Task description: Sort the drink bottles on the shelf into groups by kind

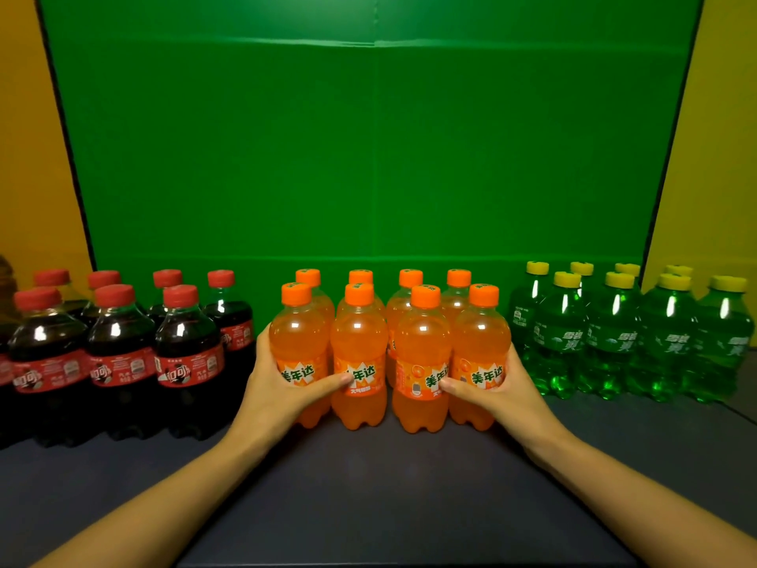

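Filling the back of the view, a flat green backdrop panel (368,157) stands between two yellow side walls (24,157). Below it runs the dark blue-grey shelf (368,485), which carries three groups of small plastic drink bottles, all upright and capped.

On the left stand the clear cola bottles with dark brown liquid, red labels and red caps (118,342), at least seven in two rows; the farthest left is cut off by the frame edge. On the right stand eight green-tinted bottles with yellow caps (614,334), also in two rows; the colour of their drink cannot be told through the tinted plastic. In the centre, apart from both groups, stand eight clear orange bottles filled with orange liquid, with orange labels and caps (358,342), four behind and four in front, packed side by side.

The left hand (282,383) curls round the outer left front bottle of the orange bottles, its thumb lying across the next bottle's label. The right hand (504,387) wraps the outer right front bottle the same way, thumb on its neighbour.
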`<state>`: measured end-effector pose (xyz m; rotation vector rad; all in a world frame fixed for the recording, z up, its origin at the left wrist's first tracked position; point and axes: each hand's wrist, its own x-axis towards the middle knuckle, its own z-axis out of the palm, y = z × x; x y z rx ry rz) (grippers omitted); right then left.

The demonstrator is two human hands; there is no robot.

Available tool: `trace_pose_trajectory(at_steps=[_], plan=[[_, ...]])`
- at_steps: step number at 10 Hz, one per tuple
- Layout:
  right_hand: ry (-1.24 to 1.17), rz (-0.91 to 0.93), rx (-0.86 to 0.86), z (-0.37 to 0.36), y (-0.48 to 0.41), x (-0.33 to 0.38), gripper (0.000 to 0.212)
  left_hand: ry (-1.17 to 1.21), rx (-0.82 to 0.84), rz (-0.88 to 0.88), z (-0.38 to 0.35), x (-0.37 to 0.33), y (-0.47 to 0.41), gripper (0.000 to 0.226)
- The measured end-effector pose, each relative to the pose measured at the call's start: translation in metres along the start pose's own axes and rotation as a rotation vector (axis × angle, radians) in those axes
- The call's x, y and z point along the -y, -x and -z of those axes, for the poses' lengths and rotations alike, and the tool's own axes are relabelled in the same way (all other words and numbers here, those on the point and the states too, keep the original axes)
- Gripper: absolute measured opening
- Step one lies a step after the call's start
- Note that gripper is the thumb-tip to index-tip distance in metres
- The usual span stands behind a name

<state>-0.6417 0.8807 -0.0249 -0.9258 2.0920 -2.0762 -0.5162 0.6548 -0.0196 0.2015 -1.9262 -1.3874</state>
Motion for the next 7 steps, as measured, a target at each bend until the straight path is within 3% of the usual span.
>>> trace_pose_trajectory(at_steps=[5, 6, 7], plan=[[0.112, -0.015, 0.072, -0.001, 0.003, 0.006, 0.087, -0.029, 0.026, 0.005, 0.002, 0.001, 0.0, 0.108], [0.139, -0.006, 0.052, 0.003, 0.005, 0.012, 0.093, -0.059, 0.038, 0.045, 0.005, -0.006, 0.003, 0.121], [0.174, 0.056, -0.09, 0.01, 0.016, 0.021, 0.102, -0.134, -0.056, -0.031, 0.012, -0.02, 0.013, 0.123]])
